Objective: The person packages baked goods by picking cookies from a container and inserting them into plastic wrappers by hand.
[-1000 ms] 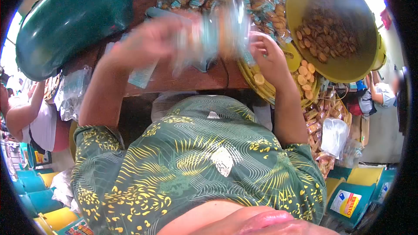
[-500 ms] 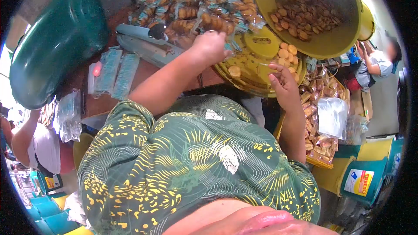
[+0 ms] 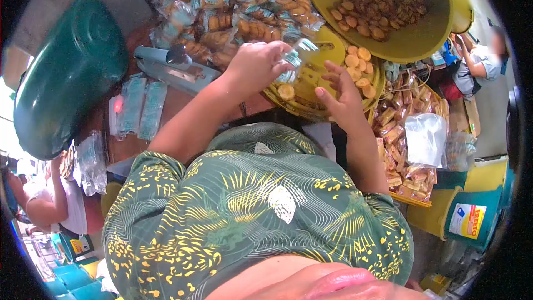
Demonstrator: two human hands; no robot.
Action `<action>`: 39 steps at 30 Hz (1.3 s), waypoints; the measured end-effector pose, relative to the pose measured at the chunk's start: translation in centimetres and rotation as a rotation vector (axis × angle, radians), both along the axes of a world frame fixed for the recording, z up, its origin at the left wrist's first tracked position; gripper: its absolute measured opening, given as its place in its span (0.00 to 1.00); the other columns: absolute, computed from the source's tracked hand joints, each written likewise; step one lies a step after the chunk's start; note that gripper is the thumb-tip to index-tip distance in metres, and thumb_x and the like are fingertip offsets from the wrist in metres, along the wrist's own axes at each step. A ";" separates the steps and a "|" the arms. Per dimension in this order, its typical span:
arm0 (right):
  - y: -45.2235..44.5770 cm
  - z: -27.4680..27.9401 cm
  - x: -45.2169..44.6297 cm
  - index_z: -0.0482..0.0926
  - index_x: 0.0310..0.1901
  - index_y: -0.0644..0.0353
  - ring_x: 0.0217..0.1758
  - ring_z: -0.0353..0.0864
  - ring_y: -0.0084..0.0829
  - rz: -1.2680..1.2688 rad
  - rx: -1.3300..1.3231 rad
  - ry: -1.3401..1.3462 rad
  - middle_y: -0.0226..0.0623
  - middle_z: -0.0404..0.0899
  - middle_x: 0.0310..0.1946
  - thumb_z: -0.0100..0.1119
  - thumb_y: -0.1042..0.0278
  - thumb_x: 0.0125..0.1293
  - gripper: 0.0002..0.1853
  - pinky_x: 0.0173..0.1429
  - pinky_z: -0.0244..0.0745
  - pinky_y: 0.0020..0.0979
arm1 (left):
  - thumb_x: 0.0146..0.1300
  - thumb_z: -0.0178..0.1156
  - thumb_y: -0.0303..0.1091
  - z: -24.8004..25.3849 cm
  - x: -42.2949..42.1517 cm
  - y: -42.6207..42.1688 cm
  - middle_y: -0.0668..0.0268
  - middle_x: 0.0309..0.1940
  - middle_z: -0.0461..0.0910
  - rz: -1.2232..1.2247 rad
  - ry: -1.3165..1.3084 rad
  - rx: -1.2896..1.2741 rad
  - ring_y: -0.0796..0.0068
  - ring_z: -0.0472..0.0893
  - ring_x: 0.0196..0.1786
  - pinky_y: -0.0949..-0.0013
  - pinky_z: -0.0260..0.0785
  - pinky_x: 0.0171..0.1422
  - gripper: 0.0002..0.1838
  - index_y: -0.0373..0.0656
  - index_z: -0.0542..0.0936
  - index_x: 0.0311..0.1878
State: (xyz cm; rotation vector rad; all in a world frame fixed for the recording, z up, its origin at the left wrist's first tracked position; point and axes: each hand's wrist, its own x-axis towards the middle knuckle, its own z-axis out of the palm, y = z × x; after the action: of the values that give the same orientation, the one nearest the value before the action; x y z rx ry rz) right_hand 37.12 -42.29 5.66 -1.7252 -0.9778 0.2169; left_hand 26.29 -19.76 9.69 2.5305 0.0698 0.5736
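Note:
My left hand (image 3: 256, 68) is closed, its fingers pinching a clear plastic packet (image 3: 298, 58) with teal print. The packet is over a yellow lid (image 3: 327, 50). My right hand (image 3: 345, 103) is open at the lid's near edge, fingers apart, with nothing in it. Several round biscuits (image 3: 358, 64) lie on the lid beyond those fingers, and a single biscuit (image 3: 286, 92) sits below the packet. Behind my left hand is a heap of filled biscuit packets (image 3: 222, 8).
A yellow bucket (image 3: 438, 39) of biscuits leans at the back right. A blue-grey sealer-like device (image 3: 177, 69) and flat printed packets (image 3: 132, 105) lie left. A green container (image 3: 66, 78) stands farther left; a crate of wrapped goods (image 3: 397, 161) is right. Other people sit at both sides.
The packet now shows raised in my left hand, away from the heap. My right hand has shifted a little left, its fingers still apart. The whole view has also shifted slightly.

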 end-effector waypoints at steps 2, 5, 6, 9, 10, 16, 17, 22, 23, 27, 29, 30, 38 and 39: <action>1.5 0.6 -0.4 0.71 0.62 0.57 0.57 0.78 0.34 -0.023 0.089 -0.023 0.41 0.75 0.57 0.69 0.61 0.63 0.28 0.63 0.71 0.35 | 0.57 0.70 0.42 0.7 -0.5 -0.8 0.55 0.34 0.84 -0.072 0.017 0.106 0.53 0.83 0.42 0.55 0.73 0.49 0.17 0.45 0.83 0.46; 2.6 0.8 -0.2 0.76 0.53 0.60 0.56 0.78 0.36 -0.018 0.182 -0.085 0.41 0.78 0.53 0.70 0.64 0.61 0.20 0.62 0.72 0.35 | 0.59 0.65 0.50 -0.2 -0.4 -0.8 0.59 0.29 0.83 -0.211 0.091 0.223 0.57 0.83 0.37 0.54 0.72 0.43 0.18 0.47 0.82 0.43; 2.6 0.8 0.2 0.77 0.49 0.61 0.55 0.79 0.37 -0.013 0.170 -0.166 0.41 0.78 0.51 0.69 0.66 0.61 0.17 0.61 0.72 0.35 | 0.55 0.70 0.43 0.7 -0.6 -1.3 0.56 0.32 0.83 -0.185 0.218 0.181 0.51 0.83 0.42 0.52 0.72 0.50 0.17 0.43 0.83 0.43; 2.7 1.5 -0.3 0.77 0.39 0.63 0.51 0.79 0.39 -0.042 0.219 -0.259 0.41 0.80 0.44 0.67 0.68 0.63 0.10 0.58 0.73 0.34 | 0.57 0.70 0.39 -0.1 0.2 -1.9 0.58 0.32 0.84 -0.261 -0.297 0.073 0.59 0.84 0.40 0.56 0.73 0.49 0.14 0.42 0.83 0.42; 2.6 1.7 -0.7 0.77 0.36 0.64 0.49 0.80 0.40 -0.062 0.249 -0.263 0.41 0.80 0.42 0.66 0.68 0.64 0.09 0.56 0.73 0.34 | 0.58 0.69 0.37 -0.4 0.2 -2.1 0.59 0.32 0.84 -0.263 -0.182 -0.090 0.63 0.83 0.39 0.59 0.74 0.47 0.13 0.41 0.83 0.42; 1.1 0.4 -1.0 0.77 0.37 0.65 0.45 0.77 0.46 -0.082 0.047 -0.292 0.45 0.77 0.39 0.60 0.63 0.68 0.12 0.53 0.72 0.38 | 0.67 0.63 0.30 -3.4 1.5 -3.2 0.63 0.34 0.84 -0.230 0.267 -0.637 0.77 0.81 0.36 0.70 0.75 0.44 0.08 0.35 0.80 0.43; 0.9 0.4 -0.7 0.77 0.37 0.65 0.46 0.78 0.47 -0.105 0.023 -0.319 0.45 0.77 0.40 0.61 0.62 0.67 0.12 0.53 0.73 0.39 | 0.67 0.63 0.30 -4.0 1.7 -3.1 0.63 0.34 0.84 -0.217 0.223 -0.643 0.77 0.82 0.37 0.70 0.75 0.44 0.08 0.36 0.80 0.44; -2.4 -0.5 4.5 0.80 0.40 0.63 0.50 0.79 0.48 -0.526 -0.195 -0.577 0.46 0.78 0.46 0.64 0.59 0.64 0.14 0.56 0.74 0.43 | 0.66 0.61 0.27 -5.9 1.3 -1.8 0.60 0.31 0.84 -0.255 -0.038 -0.613 0.74 0.84 0.36 0.70 0.75 0.42 0.05 0.35 0.81 0.42; -3.2 -1.3 6.1 0.81 0.41 0.62 0.50 0.79 0.48 -0.600 -0.295 -0.619 0.46 0.79 0.47 0.65 0.58 0.63 0.14 0.56 0.74 0.44 | 0.65 0.60 0.26 -6.9 1.0 -1.0 0.59 0.33 0.84 -0.275 -0.028 -0.547 0.74 0.84 0.36 0.70 0.76 0.43 0.06 0.36 0.81 0.44; -5.3 -3.1 9.2 0.82 0.44 0.59 0.49 0.80 0.47 -0.669 -0.654 -0.616 0.45 0.81 0.44 0.70 0.58 0.59 0.17 0.56 0.75 0.44 | 0.63 0.60 0.22 -9.0 0.3 0.7 0.58 0.39 0.86 -0.278 -0.032 -0.474 0.71 0.85 0.39 0.70 0.77 0.47 0.12 0.39 0.83 0.50; -5.3 -3.2 9.9 0.82 0.44 0.58 0.47 0.82 0.46 -0.624 -0.687 -0.453 0.44 0.83 0.41 0.72 0.58 0.57 0.17 0.54 0.76 0.42 | 0.63 0.61 0.22 -7.8 0.4 0.5 0.58 0.39 0.86 -0.225 -0.165 -0.583 0.71 0.85 0.39 0.70 0.77 0.46 0.11 0.39 0.84 0.48; -5.2 -2.9 10.1 0.82 0.44 0.58 0.45 0.82 0.45 -0.619 -0.649 -0.336 0.43 0.83 0.39 0.72 0.59 0.57 0.17 0.53 0.77 0.41 | 0.63 0.61 0.23 -7.7 0.5 0.9 0.58 0.40 0.86 -0.236 -0.140 -0.644 0.69 0.86 0.40 0.69 0.77 0.48 0.11 0.39 0.84 0.48; -3.7 -1.3 12.6 0.80 0.49 0.63 0.39 0.80 0.28 -0.482 -0.365 -0.119 0.35 0.83 0.37 0.70 0.64 0.61 0.17 0.45 0.77 0.30 | 0.67 0.60 0.26 -7.6 0.2 2.0 0.57 0.46 0.86 -0.354 -0.060 -0.561 0.67 0.86 0.45 0.67 0.77 0.52 0.12 0.39 0.84 0.51; -3.2 -0.8 12.3 0.80 0.49 0.63 0.39 0.80 0.27 -0.438 -0.465 -0.129 0.35 0.83 0.37 0.70 0.64 0.62 0.17 0.45 0.77 0.30 | 0.66 0.60 0.26 -7.5 0.2 1.9 0.56 0.45 0.86 -0.351 -0.091 -0.594 0.66 0.86 0.45 0.67 0.77 0.52 0.12 0.40 0.84 0.51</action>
State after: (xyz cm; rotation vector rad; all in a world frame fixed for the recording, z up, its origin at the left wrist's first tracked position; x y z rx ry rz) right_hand 49.41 -45.44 4.89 -2.3574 -0.6434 0.0470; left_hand 26.51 -17.89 2.19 1.8796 -0.2049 0.4429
